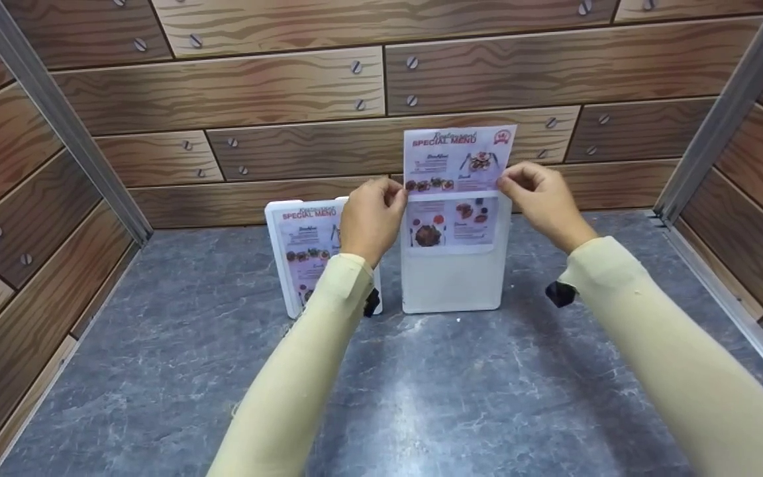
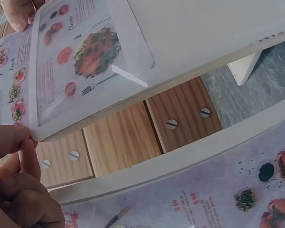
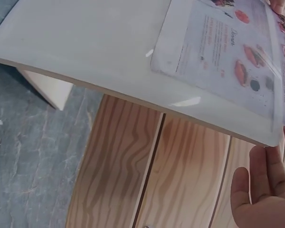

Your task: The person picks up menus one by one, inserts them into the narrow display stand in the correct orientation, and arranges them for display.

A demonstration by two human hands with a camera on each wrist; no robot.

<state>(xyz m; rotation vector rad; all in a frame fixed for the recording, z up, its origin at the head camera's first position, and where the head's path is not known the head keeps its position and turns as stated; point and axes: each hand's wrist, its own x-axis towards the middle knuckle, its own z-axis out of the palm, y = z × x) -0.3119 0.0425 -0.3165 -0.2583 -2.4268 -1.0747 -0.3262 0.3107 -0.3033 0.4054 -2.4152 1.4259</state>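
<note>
A printed restaurant menu sheet [image 1: 459, 159] stands partly inside a clear-fronted white display stand [image 1: 451, 285], its upper part sticking out above the top edge. My left hand [image 1: 373, 218] pinches the sheet's left edge near the top of the stand. On the other side, my right hand [image 1: 544, 205] pinches the right edge between thumb and fingers. The left wrist view shows the left hand's fingers [image 2: 19, 142] beside the stand's top corner. Through the stand's clear front, the sheet's lower end [image 3: 213, 52] shows partway down in the right wrist view.
A second white stand [image 1: 281, 285] holding a similar menu [image 1: 302, 252] is upright to the left, partly hidden by my left arm. Grey marbled tabletop [image 1: 461, 397] lies beneath. Wood-print panels [image 1: 236, 86] rise behind and at both sides, with metal strips [image 1: 719, 112] at the corners.
</note>
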